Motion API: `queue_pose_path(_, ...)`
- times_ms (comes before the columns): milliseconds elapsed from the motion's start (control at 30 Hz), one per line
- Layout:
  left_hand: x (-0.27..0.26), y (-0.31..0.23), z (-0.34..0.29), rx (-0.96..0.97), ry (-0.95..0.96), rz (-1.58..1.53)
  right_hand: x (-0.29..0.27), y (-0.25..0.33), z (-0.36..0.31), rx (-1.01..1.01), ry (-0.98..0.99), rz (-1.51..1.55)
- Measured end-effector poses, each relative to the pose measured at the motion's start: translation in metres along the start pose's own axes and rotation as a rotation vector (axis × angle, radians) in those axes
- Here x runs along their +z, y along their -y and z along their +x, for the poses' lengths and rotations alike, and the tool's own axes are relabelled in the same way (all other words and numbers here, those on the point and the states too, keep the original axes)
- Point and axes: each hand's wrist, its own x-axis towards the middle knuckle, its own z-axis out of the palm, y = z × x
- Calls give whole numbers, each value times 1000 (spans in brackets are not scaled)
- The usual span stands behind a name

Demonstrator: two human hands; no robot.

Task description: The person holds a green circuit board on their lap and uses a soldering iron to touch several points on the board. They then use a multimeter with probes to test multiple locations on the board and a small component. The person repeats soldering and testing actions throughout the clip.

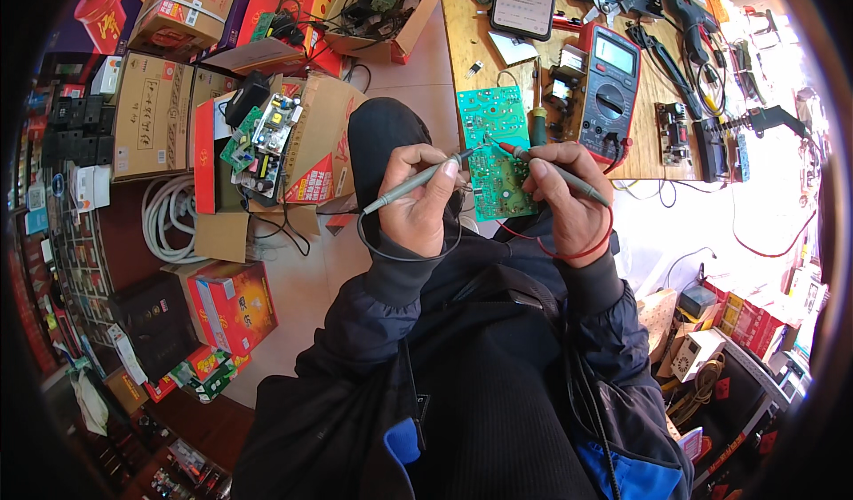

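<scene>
A green circuit board (493,112) lies at the front edge of the wooden bench, its near part reaching out over my lap. My left hand (416,220) is closed round a grey test probe (404,191) with a black lead. My right hand (573,220) pinches a second test probe (582,186), grey with a red collar and a red lead. Both tips meet close together at the middle of the board; whether they touch the metal is too small to tell. Beyond my right hand rests a red and dark grey multimeter (609,87) with its leads plugged in.
A phone (524,1) and a green-handled screwdriver (538,123) lie on the bench (462,51), with pliers and a glue gun farther right. Left on the floor stand several cartons, one carrying loose circuit boards (267,140), beside a coiled white hose (169,220).
</scene>
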Motion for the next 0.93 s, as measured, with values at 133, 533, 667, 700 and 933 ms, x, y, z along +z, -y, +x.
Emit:
queue_pose_path(133, 0, 0, 0, 4, 4, 8, 0, -1, 0, 22, -5, -1)
queue_pose_path(533, 0, -1, 0, 0, 10, 4, 0, 0, 0, 18, 6, 8)
queue_pose_path(667, -1, -1, 0, 1, 11, 11, 0, 0, 0, 11, 13, 20)
queue_pose_path(700, -1, -1, 0, 1, 11, 12, 0, 0, 0, 13, 11, 13)
queue_pose_path(933, -3, 2, -1, 5, 14, 1, -2, -3, 0, -6, 8, 11)
